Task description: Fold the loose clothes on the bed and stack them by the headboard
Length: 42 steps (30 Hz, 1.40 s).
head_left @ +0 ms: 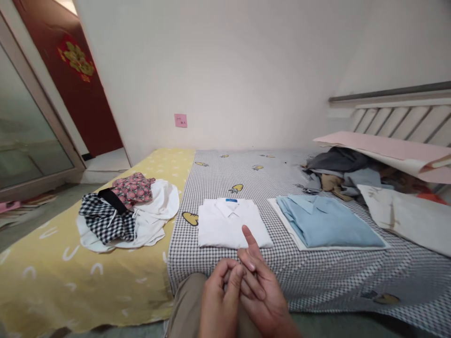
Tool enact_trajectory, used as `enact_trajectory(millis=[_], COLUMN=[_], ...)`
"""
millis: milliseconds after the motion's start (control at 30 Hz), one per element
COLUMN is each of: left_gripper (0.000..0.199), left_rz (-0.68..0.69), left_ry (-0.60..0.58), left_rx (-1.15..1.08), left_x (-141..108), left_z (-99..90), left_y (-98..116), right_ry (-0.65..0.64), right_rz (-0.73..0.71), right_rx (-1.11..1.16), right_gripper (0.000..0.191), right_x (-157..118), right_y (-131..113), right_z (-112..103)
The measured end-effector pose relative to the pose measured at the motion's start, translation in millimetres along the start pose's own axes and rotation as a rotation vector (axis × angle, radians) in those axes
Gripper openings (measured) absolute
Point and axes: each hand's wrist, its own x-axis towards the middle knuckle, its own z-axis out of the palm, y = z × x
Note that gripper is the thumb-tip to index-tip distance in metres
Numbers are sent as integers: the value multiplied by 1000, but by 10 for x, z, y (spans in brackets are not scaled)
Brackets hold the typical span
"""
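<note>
My left hand [222,295] and my right hand [268,295] meet low in the middle, above my lap. The left thumb and fingers close around fingers of my right hand; no object shows between them. One right finger stretches out towards the white shirt, while the others are loosely bent. Just beyond my hands a folded white shirt [214,230] lies flat on the bed, collar away from me, with a blue label at its neck. To its right is a folded light blue shirt [327,223], resting on a white layer.
On the yellow cloth [45,272] lie rumpled white clothes [158,211], black-and-white checked clothing [105,220] and pink flowered fabric [132,188]. Dark clothes [338,159], a pink sheet [384,145] and a pale folded cloth [412,216] are by the bed rail [387,94]. A checked sheet [211,176] covers the bed.
</note>
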Motion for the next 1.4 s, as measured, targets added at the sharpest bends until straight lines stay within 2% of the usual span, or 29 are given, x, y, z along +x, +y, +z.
enact_trajectory(millis=[200,400,500,633,767,900,1100,1167,1233,1333,1400], left_gripper=[27,23,22,21,24,30,30,30,29,28,26], left_rz=[5,-49,-61,-98,-110,-145,-140,-139,-127,-96,-70], left_ry=[-3,118,50,-78,-102,-154,-176,-167,-91,56,89], left_rx=[107,293,229,124,66,-45,-5,52,163,332,371], left_x=[47,63,48,36,45,56,57,54,63,112,158], left_z=[87,110,144,192,185,157,127,107,82,45,22], left_y=[7,-149,-137,-12,84,88,42,2,-84,-323,-536], right_ry=[35,74,68,47,6,6,48,77,113,157,176], right_rz=[-45,-33,-28,-18,-22,-13,-11,-11,-6,13,32], right_rx=[-34,-15,-1,34,57,70,82,80,72,56,31], right_gripper=[46,44,42,38,32,34,32,34,36,36,37], right_x=[-7,-49,-55,-45,-52,-72,-54,-41,-27,13,59], right_y=[-38,-20,-25,-59,-79,-63,-32,-15,17,94,148], right_z=[-31,-74,-122,-163,-167,-174,-219,-233,-258,-356,-475])
